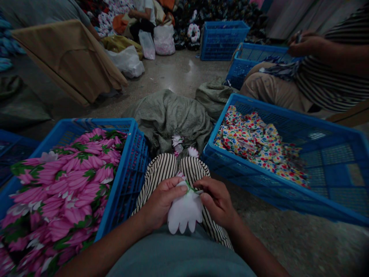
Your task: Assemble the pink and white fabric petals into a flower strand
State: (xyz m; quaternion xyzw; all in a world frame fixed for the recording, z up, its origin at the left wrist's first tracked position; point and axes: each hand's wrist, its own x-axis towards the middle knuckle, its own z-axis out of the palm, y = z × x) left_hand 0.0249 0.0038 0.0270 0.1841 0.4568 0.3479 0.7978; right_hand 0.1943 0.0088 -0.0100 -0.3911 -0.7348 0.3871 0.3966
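Above my striped lap, a white fabric flower piece (185,211) with a scalloped lower edge and a bit of green at its top hangs between my hands. My left hand (164,198) pinches its upper left side, thumb on the front. At the upper right edge, my right hand (216,200) has its fingers closed on the same piece near the green part. Pink fabric flowers (77,173) with green ends fill the blue crate (131,154) at the left. Colourful patterned fabric pieces (256,142) lie in the blue crate (288,194) at the right.
A grey-green sack (173,115) lies beyond my knees, with loose petal pieces (193,152) before it. A person in a striped shirt (340,65) sits at the right. Another person (144,15) sits far back near white bags (164,39). A brown cloth-covered board (69,57) stands left.
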